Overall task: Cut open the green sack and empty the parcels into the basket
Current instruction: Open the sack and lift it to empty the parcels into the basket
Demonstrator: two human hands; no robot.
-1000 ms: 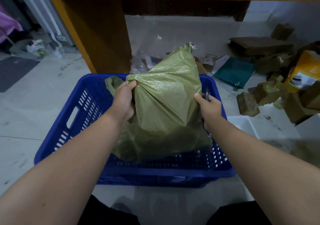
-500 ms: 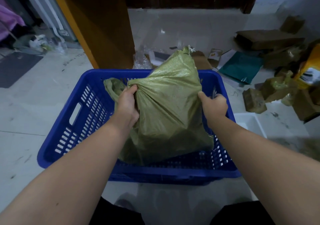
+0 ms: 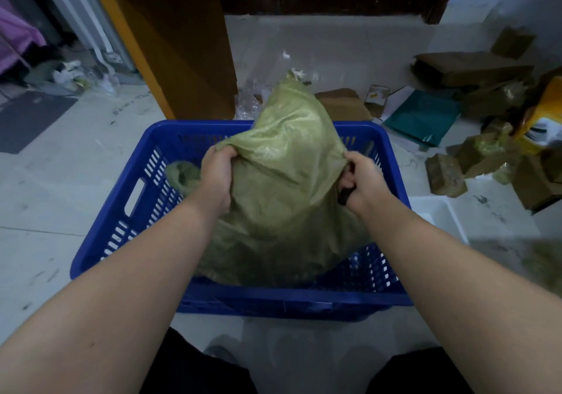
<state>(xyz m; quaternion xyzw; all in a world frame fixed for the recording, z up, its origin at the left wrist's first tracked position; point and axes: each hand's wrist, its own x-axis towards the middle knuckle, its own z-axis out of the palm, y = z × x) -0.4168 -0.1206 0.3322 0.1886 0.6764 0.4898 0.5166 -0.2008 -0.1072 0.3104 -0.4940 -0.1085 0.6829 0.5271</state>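
Observation:
A green woven sack point(image 3: 286, 187) stands in the blue plastic basket point(image 3: 127, 211) on the floor, its tied end pointing up and away. My left hand point(image 3: 217, 178) grips a fold of the sack on its left side. On the sack's right corner my right hand point(image 3: 362, 181) pinches the fabric and also holds a dark handle, the tool's blade hidden. No parcels show; the sack hides its contents and most of the basket's floor.
A yellow-edged wooden counter point(image 3: 182, 53) stands just behind the basket. Cardboard boxes and parcels point(image 3: 474, 162) lie scattered on the floor to the right, with a teal mailer point(image 3: 422, 117). A white tray point(image 3: 438, 217) sits beside the basket's right wall.
Both hands have shifted up to the sack's upper folds and pulled them apart and upward. The sack's top now leans farther away from me.

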